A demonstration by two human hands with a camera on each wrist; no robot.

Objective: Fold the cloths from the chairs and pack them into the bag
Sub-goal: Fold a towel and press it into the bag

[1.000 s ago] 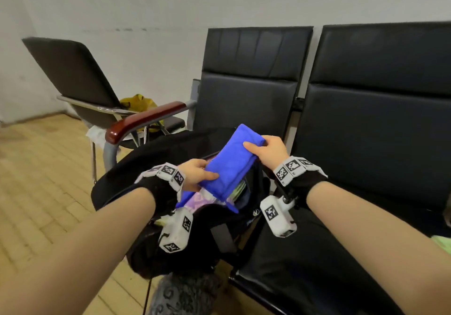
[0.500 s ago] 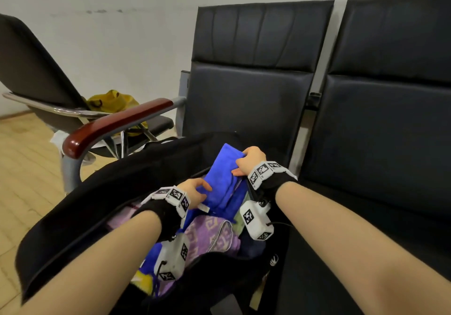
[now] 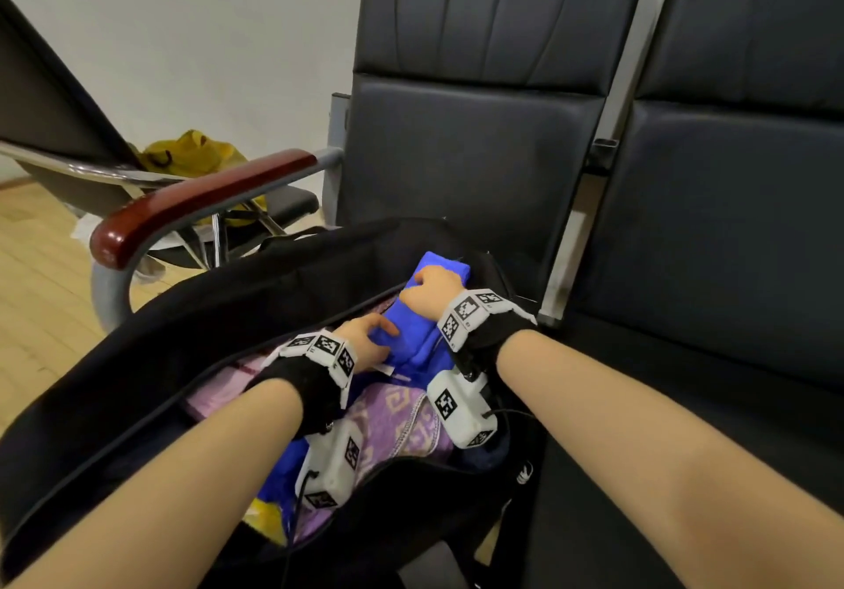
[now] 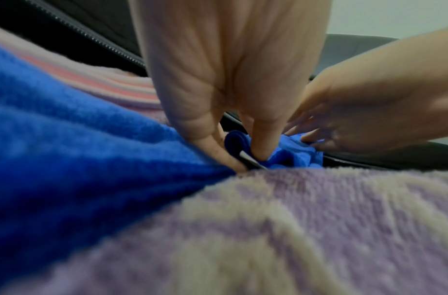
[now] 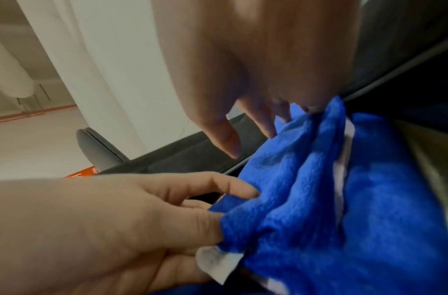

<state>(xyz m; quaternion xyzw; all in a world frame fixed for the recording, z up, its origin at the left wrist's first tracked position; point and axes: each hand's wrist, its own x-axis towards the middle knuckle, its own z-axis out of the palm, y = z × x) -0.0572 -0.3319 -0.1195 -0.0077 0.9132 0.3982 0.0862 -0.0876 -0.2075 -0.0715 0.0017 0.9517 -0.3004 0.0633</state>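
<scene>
- Nearest: the open black bag (image 3: 150,360) stands on the seat of the left-hand black chair (image 3: 466,131), its zip edge folded outward.
- Inside the bag, at the near end, lies a purple patterned cloth (image 3: 402,424); a pink striped cloth (image 3: 219,387) lies along the left wall and a yellow scrap (image 3: 265,515) shows at the bottom.
- Left hand (image 3: 365,337): thumb and fingers pinched on the near end of the folded blue cloth (image 3: 411,337); a white label (image 5: 217,261) sticks out beside the thumb.
- Right hand (image 3: 431,291): fingers curled over the far end of the same cloth, pressing it down into the bag's far corner.
- The blue cloth lies lengthwise inside the bag, above the purple one, its far tip just beside the bag's rear rim.
- To the right, a second black chair (image 3: 740,223) adjoins the first.
- To the left, a wooden armrest (image 3: 196,205) on a metal tube.
- Farther left, a separate chair carries a yellow bag (image 3: 192,154); wood floor (image 3: 41,291) and white wall (image 3: 205,40) beyond.
</scene>
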